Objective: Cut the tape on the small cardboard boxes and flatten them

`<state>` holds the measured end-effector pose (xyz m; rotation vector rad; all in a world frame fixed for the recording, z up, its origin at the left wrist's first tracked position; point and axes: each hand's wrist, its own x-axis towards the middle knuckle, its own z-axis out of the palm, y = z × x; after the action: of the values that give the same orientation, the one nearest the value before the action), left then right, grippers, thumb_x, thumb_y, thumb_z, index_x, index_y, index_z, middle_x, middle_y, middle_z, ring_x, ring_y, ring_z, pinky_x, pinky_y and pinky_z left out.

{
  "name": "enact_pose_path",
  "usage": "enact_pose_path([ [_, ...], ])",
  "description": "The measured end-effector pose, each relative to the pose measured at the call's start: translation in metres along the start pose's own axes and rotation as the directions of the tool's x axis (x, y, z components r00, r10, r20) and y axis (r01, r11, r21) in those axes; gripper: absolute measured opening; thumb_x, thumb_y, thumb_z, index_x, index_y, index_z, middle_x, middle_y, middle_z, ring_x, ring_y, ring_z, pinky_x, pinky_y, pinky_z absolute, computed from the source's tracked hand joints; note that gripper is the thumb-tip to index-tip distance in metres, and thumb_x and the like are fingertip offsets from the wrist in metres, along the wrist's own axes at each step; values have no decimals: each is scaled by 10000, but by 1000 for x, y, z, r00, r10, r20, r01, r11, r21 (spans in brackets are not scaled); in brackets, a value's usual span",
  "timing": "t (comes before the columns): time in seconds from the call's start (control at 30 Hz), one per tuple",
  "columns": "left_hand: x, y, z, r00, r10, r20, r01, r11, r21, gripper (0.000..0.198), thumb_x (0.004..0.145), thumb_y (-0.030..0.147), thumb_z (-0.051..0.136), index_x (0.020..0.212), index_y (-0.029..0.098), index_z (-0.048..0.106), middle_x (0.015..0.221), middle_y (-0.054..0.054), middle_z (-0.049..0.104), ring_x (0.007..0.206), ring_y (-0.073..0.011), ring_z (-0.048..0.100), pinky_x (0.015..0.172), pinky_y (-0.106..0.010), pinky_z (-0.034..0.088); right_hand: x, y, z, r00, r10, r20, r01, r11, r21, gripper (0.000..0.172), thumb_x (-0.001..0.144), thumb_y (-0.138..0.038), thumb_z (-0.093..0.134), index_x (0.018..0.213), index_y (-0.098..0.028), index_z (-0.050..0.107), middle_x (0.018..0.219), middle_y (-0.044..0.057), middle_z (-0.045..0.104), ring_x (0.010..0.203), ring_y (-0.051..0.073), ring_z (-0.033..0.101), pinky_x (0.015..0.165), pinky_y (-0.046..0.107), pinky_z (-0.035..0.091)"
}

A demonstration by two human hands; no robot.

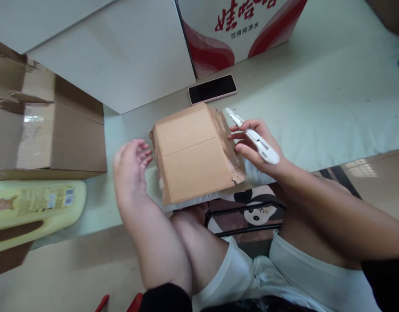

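A brown cardboard piece (191,151), folded box-like with ragged edges and a crease across its top face, lies at the table's near edge. Just left of it, apart from the cardboard, my left hand (132,167) is raised with loosely curled fingers and nothing in them. On the other side, my right hand (256,141) holds a white utility knife (254,138) between thumb and fingers, its tip pointing up and left. The fingertips of that hand are close to the cardboard's torn right side; whether they touch it I cannot tell.
A black-screened phone (212,89) lies behind the cardboard. Beyond it stand a white box (121,56) and a red-and-white water carton (238,34). At left are a taped cardboard box (79,130) and a yellow bottle (66,201). The pale tablecloth (316,99) ends near my knees.
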<state>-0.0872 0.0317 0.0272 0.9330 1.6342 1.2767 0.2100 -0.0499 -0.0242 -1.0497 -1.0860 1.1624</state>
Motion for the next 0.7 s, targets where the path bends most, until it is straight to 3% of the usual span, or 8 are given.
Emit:
enact_pose_path([
  [0.1,-6,-5,2,968,-231,99,212,962,173,393,800,548,717,738,173,617,622,2,613,482,-78,547,434,-187,407,-2,2,-1,999,44,9,-43,996,-83,499,710,-344,901,1095,-299,586,1181,7,678,1016,163,673,822,279,528],
  [0.17,-13,-3,4,947,-268,179,239,957,167,394,759,538,754,727,176,602,573,16,595,443,-79,511,413,-183,388,-1,3,-1,996,86,-21,-87,991,-99,502,704,-338,890,1089,-294,571,1068,-5,669,852,141,650,718,275,515],
  [0.23,-20,3,6,954,-166,250,165,986,27,321,695,437,808,769,172,642,607,20,647,466,-84,539,444,-179,432,2,3,-1,995,65,-74,-74,990,-116,466,714,-324,863,1054,-283,548,999,-17,641,719,112,588,622,262,481],
  [0.33,-28,12,7,944,19,330,53,977,-209,357,661,362,813,946,161,733,812,-13,768,662,-133,688,619,-211,565,6,4,-4,978,-78,-193,41,981,-188,408,739,-287,811,1012,-276,509,988,-17,606,665,92,518,598,262,468],
  [0.47,-34,14,5,885,9,465,103,971,-215,505,608,454,852,983,126,768,892,-91,797,903,-275,766,852,-360,625,10,6,-10,923,-190,-335,104,960,-259,348,806,-258,743,1024,-296,474,1008,-5,589,715,114,552,681,299,520],
  [0.57,-35,9,3,873,-39,485,129,980,-154,587,501,470,918,947,116,774,891,-127,798,893,-320,768,831,-402,627,11,8,-15,888,-221,-404,95,946,-311,319,823,-261,720,1019,-300,471,988,2,587,738,136,567,707,325,537],
  [0.7,-32,7,7,937,-97,336,145,982,-120,509,453,378,906,856,98,768,780,-117,777,716,-265,737,660,-339,589,17,9,-23,884,-244,-399,54,901,-430,236,855,-268,639,1025,-294,477,975,13,599,765,161,589,710,351,541],
])
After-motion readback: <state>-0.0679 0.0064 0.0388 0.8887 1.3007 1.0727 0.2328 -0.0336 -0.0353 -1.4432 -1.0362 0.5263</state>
